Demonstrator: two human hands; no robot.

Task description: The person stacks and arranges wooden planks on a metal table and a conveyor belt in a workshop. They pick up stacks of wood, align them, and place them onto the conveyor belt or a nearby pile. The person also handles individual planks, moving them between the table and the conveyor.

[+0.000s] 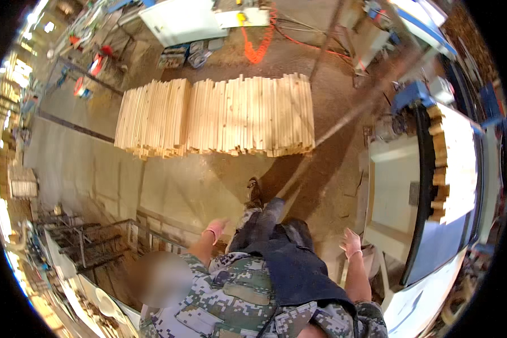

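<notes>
My left hand (216, 227) hangs beside my left thigh, its fingers loosely stretched and a little blurred, with nothing visible in it. On the other side, my right hand (351, 242) is held away from my body, fingers apart and holding nothing. It is nearest to the pale-panelled machine frame at the right. Ahead of my feet lies a long stack of light wooden strips (248, 115), set side by side, with a slight step in it left of the middle. Neither hand touches the wood.
At the right, a machine table (442, 248) carries more wooden pieces (456, 163). A dark metal frame (104, 245) stands at the left. Beyond the stack are a white panel (183, 22) and a coiled orange hose (257, 50). Concrete floor (174, 186) lies before me.
</notes>
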